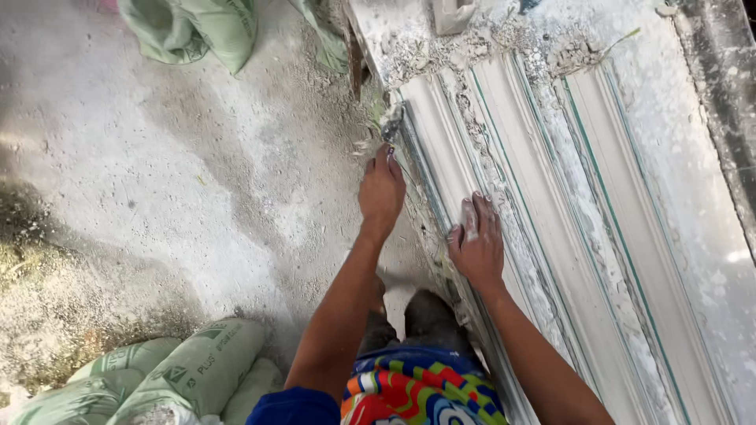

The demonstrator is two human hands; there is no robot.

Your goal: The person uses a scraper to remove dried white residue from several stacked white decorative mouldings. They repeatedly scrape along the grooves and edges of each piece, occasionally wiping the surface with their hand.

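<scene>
My left hand (382, 191) is at the near edge of the long white plaster moulding (504, 157), with the fingers curled together around a small tool (391, 126). Only the grey tip of that tool shows beyond my fingertips, so I cannot tell what kind of tool it is. The tip sits against the left edge of the moulding, near its far end, where wet plaster and fibres hang off the side. My right hand (476, 245) lies flat on the moulding just beside the left hand, fingers close together and pressed down on the first ridge, coated with white plaster. The moulding runs lengthwise away from me on a plaster-crusted workbench (693, 181), with several parallel ridges and thin green lines between them. A second length of moulding (630, 228) lies alongside it to the right. Loose plaster crumbs (504, 39) are heaped at the far end of the bench. To the left of the bench is a dusty concrete floor (157, 173). Green sacks (189, 370) are stacked on the floor near my left elbow, and another green sack (197, 27) lies further off. My patterned shorts (417, 389) show at the bottom of the view.
</scene>
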